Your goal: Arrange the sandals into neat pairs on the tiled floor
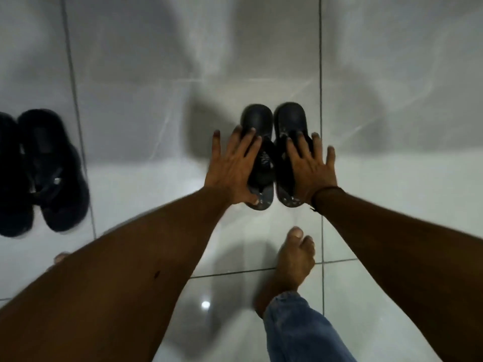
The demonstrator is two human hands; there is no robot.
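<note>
Setting: indoor, domestic, probably a home entry or hall. Evidence: glossy pale grey marble-look tiled floor with dark grout lines; dark flip-flop sandals and dark slide sandals left in pairs on it; person's bare foot below a blue denim trouser leg.

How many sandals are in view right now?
4. Two lie side by side at centre: one under the left hand, one under the right hand. Two more sit paired at the left edge, the outer one cut off by the frame.
</note>
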